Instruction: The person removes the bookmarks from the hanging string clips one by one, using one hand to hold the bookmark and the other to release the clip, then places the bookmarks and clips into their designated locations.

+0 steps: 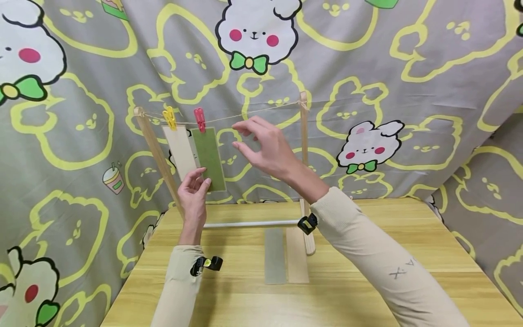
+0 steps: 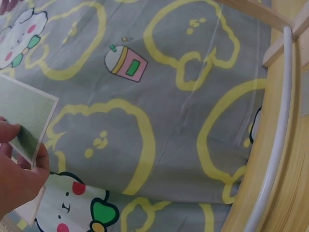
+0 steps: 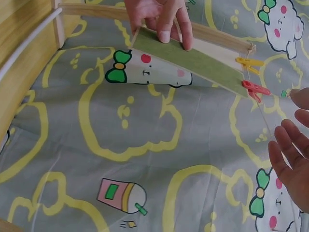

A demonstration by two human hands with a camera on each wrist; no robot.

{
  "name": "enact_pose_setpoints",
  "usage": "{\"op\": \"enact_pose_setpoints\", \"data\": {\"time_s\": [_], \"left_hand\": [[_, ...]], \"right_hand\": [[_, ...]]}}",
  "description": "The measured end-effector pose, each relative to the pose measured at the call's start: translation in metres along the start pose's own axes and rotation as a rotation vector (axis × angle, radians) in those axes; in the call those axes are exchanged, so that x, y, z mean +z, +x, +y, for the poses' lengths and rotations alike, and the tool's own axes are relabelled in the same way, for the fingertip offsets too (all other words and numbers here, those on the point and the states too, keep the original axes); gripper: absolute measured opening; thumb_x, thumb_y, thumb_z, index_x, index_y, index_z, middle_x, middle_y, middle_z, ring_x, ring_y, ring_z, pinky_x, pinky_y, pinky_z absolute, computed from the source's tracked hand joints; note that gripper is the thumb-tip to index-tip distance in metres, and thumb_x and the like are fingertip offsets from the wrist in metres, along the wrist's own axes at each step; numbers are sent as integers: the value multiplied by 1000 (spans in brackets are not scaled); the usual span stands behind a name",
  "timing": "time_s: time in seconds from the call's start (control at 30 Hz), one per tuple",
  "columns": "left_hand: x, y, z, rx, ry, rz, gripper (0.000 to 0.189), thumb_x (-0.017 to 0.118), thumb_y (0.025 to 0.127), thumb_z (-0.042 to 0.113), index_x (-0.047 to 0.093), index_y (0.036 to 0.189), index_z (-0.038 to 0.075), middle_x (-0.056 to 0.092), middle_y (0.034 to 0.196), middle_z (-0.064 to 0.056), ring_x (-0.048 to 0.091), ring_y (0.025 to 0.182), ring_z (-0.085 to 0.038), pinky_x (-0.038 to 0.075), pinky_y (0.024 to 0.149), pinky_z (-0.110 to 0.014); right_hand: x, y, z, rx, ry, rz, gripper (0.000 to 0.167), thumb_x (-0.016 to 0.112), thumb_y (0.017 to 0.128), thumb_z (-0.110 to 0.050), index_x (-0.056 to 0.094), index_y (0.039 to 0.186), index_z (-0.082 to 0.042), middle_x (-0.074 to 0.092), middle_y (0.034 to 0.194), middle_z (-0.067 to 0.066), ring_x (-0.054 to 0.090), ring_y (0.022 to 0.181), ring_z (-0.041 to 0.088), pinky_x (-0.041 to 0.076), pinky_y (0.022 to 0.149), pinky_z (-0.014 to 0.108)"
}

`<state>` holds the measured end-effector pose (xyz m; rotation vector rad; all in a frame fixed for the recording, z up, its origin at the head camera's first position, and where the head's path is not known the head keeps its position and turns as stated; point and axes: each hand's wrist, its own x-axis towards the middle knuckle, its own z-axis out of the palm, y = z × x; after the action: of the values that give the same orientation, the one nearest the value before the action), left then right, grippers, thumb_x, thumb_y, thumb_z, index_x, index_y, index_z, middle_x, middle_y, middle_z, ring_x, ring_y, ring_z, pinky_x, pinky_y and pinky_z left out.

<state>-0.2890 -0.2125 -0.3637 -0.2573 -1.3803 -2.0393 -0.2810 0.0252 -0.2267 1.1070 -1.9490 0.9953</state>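
A green card (image 1: 209,159) hangs from a thin string (image 1: 253,112) by a red clothespin (image 1: 199,119). My left hand (image 1: 193,193) pinches the card's lower left edge, with the thumb (image 2: 8,130) on its green face and fingers behind. To its left, a cream card (image 1: 180,147) hangs from a yellow clothespin (image 1: 169,118), partly behind my left hand. My right hand (image 1: 267,147) is raised to the right of the green card, just below the string. Its fingers are loosely bent and apart from the thumb, and nothing is between them.
Wooden posts (image 1: 304,131) hold the string at both ends. A white rod (image 1: 253,223) runs low between them. On the wooden table (image 1: 229,295) lie a grey card (image 1: 275,256) and a beige card (image 1: 297,261), side by side. Patterned cloth (image 1: 347,59) hangs close behind.
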Motion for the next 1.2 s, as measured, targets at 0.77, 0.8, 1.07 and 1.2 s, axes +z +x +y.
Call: {"op": "enact_pose_setpoints", "data": {"time_s": [0.77, 0.8, 1.07, 1.2], "left_hand": [[-2, 2, -2, 32, 5, -2, 34, 64, 83, -26, 67, 114, -14, 68, 89, -5, 59, 80, -14, 53, 69, -18], [-3, 2, -2, 35, 7, -5, 33, 64, 83, -26, 67, 114, -14, 67, 89, -6, 59, 80, -15, 53, 68, -18], [-6, 3, -3, 38, 11, 13, 33, 64, 83, -26, 69, 113, -12, 71, 92, -5, 60, 78, -14, 53, 68, -18], [-5, 3, -3, 32, 21, 5, 33, 65, 83, -25, 69, 113, -12, 72, 94, -5, 61, 80, -15, 54, 69, -19]], "right_hand": [[15, 49, -1, -29, -110, -60, 33, 71, 97, -16, 67, 126, -3, 64, 124, 8, 59, 119, 21, 42, 105, 21], [16, 51, -1, -26, -116, -65, 33, 71, 97, -17, 67, 127, -3, 64, 124, 8, 58, 119, 21, 42, 106, 22], [27, 62, -1, 10, -149, -128, 36, 69, 98, -20, 65, 130, -4, 63, 127, 8, 58, 119, 21, 43, 103, 21], [30, 65, 1, 22, -153, -134, 36, 69, 99, -19, 64, 131, -3, 63, 127, 8, 58, 120, 21, 44, 103, 22]]}}
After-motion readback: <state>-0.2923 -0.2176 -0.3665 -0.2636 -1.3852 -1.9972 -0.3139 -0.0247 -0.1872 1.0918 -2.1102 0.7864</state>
